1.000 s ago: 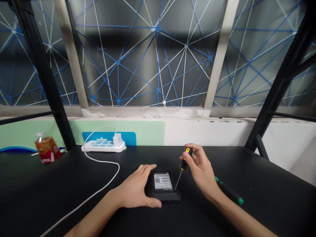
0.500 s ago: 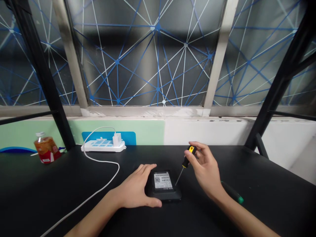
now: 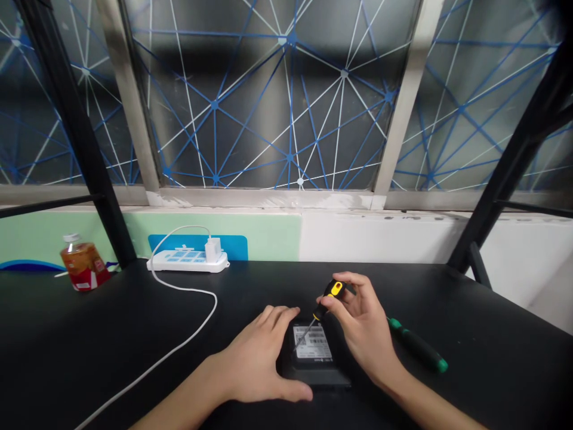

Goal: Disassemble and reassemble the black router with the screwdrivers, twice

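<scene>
A flat black device (image 3: 319, 376) with a white printed label (image 3: 319, 345) lies on the black table. My left hand (image 3: 264, 355) is curved around its left side, fingers at the far edge and thumb at the near edge, bracing it. In my right hand (image 3: 364, 325) is a small screwdriver (image 3: 333, 291) with a black and yellow handle, pinched between thumb and fingers. Its thin shaft slants down to the left across the label, and the tip is at the label's left edge. Whether a screw sits under the tip is too small to tell.
Right of my right hand lies a second tool with a black and green handle (image 3: 418, 345). A white power strip (image 3: 188, 261) with a plugged-in charger and long white cable (image 3: 199, 322) is at the back left. A drink bottle (image 3: 85, 266) stands farther left. Black frame posts rise at both sides.
The screwdriver tip has gone from the right side of the label to its left side. The device and my left hand have shifted right and nearer. The view has tilted slightly.
</scene>
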`<state>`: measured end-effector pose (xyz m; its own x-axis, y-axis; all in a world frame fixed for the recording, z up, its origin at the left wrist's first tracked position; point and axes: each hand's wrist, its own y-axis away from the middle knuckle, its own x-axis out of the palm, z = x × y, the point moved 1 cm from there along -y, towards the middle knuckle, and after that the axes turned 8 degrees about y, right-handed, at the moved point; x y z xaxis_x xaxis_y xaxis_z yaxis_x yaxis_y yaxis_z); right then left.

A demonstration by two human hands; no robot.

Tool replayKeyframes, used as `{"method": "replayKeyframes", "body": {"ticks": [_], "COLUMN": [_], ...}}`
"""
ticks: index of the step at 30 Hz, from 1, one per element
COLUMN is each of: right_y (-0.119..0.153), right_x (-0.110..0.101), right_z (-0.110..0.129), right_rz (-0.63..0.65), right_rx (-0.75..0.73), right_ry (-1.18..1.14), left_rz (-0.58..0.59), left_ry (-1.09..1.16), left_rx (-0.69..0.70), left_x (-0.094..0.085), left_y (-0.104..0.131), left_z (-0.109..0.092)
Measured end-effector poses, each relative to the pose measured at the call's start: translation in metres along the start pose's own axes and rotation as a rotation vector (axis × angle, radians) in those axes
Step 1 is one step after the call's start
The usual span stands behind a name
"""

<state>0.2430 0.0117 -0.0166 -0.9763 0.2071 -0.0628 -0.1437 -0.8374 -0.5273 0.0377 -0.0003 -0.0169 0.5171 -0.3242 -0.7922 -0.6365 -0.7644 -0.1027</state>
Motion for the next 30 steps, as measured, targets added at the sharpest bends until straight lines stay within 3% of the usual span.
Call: {"method": "replayKeyframes", "body": {"ticks": [6, 12, 22, 30], "right_y": [0.001, 0.002, -0.002, -0.001], "right_x": [-0.001, 0.0, -0.004, -0.004], "right_z": [0.005, 0.015, 0.01, 0.018], "right_rz": [0.036, 0.153, 0.018, 0.166], "right_rx": [0.003, 0.027, -0.035, 0.004], "right_ry": [0.01, 0.037, 0.085, -0.035], "left_rz": [0.017, 0.026, 0.019, 0.023], "left_ry": [-0.035, -0.041, -0.029, -0.02], "left_rx": [0.003, 0.007, -0.006, -0.004], "left_x": [-0.002, -0.002, -0.001, -0.001], "left_y": [0.0, 0.0, 0.001, 0.001], "left_z": [-0.004, -0.002, 0.001, 0.002]}}
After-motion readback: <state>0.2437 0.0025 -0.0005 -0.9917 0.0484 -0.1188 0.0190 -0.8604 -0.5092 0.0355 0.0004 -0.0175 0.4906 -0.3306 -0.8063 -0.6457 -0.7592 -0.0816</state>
